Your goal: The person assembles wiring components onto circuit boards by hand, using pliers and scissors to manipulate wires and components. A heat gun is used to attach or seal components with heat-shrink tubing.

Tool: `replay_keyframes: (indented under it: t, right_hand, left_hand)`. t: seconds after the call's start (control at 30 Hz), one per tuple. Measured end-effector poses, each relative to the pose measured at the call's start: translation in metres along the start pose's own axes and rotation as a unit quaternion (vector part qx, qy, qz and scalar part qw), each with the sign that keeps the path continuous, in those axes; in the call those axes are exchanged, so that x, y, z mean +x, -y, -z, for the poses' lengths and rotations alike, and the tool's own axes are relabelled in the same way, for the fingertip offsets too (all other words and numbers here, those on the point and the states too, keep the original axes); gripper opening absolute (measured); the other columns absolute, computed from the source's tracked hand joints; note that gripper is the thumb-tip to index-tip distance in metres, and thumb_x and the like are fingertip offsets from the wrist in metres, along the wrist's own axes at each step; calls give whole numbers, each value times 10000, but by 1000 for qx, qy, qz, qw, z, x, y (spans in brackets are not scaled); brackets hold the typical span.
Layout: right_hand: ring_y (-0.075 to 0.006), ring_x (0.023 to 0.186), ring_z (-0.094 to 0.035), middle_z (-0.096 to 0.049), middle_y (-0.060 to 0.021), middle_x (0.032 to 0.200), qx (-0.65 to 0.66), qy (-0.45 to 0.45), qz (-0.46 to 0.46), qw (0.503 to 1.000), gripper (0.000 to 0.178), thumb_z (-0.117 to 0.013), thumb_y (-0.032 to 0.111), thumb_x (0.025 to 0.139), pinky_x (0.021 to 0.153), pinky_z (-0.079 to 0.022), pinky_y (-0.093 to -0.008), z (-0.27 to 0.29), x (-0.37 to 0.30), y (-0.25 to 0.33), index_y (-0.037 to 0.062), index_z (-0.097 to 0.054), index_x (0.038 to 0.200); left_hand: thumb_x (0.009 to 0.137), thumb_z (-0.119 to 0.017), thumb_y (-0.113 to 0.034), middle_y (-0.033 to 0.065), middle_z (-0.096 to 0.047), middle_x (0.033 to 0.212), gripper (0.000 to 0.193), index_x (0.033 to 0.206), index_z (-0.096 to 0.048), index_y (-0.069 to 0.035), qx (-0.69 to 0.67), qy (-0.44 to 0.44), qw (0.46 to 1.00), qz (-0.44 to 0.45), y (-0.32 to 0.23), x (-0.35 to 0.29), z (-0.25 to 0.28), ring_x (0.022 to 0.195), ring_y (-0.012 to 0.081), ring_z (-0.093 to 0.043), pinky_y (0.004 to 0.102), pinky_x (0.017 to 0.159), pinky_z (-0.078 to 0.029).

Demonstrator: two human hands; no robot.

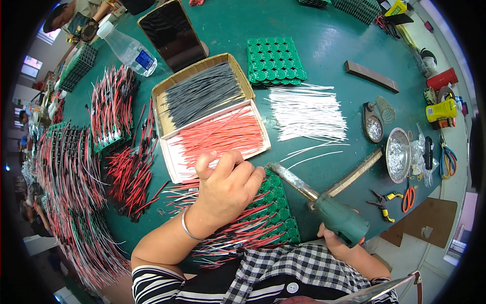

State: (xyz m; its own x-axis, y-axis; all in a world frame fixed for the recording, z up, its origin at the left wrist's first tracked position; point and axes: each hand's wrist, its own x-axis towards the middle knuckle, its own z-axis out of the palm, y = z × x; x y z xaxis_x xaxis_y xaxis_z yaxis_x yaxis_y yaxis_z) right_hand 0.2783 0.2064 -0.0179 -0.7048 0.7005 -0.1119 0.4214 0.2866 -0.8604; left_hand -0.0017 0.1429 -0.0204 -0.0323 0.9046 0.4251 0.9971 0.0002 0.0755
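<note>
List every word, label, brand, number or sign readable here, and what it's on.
None can be read for certain.
Blue label on the clear bottle: print too small.
Yellow container: markings too small, blurred.
Nearest green circuit board: any markings too small.
Dark screen: no text visible.

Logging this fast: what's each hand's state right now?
Left hand: fingers curled; whether they hold anything cannot be told.
Right hand: holding the green, metal-barrelled soldering iron.

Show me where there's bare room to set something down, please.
On the green tabletop, a wide bare patch lies between the stack of green circuit boards and the brown rectangular bar. A narrower one lies between those boards and the black-screened phone. Crowded: the left side, with red, black and white wire bundles, and around the left hand.
</note>
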Motion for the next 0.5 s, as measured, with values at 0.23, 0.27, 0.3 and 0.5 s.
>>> replay_keyframes:
  t: [0.23, 0.27, 0.3, 0.5]
  right_hand:
    - [-162, 639, -629, -634, -41, 692, 94, -48, 27, 994, 87, -568, 96, 842, 714, -466, -306, 7, 6, 10, 37, -611, 889]
    - [-159, 649, -604, -616, -65, 788, 90, -29, 34, 995, 271, -537, 199, 882, 663, -462, -301, 8, 4, 8, 5, -537, 1071]
    - [-157, 660, -578, -599, -89, 885, 85, -9, 42, 995, 468, -505, 302, 923, 612, -458, -295, 9, 1, 5, -26, -463, 1254]
    - [-152, 650, -635, -652, -40, 724, 101, -64, -13, 993, 145, -589, 74, 825, 813, -443, -328, 11, -11, 4, 25, -615, 960]
  left_hand:
    - [710, -632, -199, -98, -579, 740, 94, 790, -681, -199, 3, 2, 1000, -1, -1, -2, -2, 808, 108, -519, 430, 903, -217]
    - [710, -632, -199, -98, -579, 740, 94, 790, -681, -199, 2, 3, 1000, -2, -1, -2, -2, 808, 108, -519, 430, 903, -217]
    - [711, -631, -198, -99, -580, 741, 90, 787, -680, -201, 5, -4, 1000, -4, 0, 0, -2, 806, 107, -521, 425, 902, -220]
    - [712, -631, -198, -104, -584, 743, 74, 768, -679, -202, 6, -27, 1000, -9, -1, 2, 4, 791, 106, -520, 400, 886, -233]
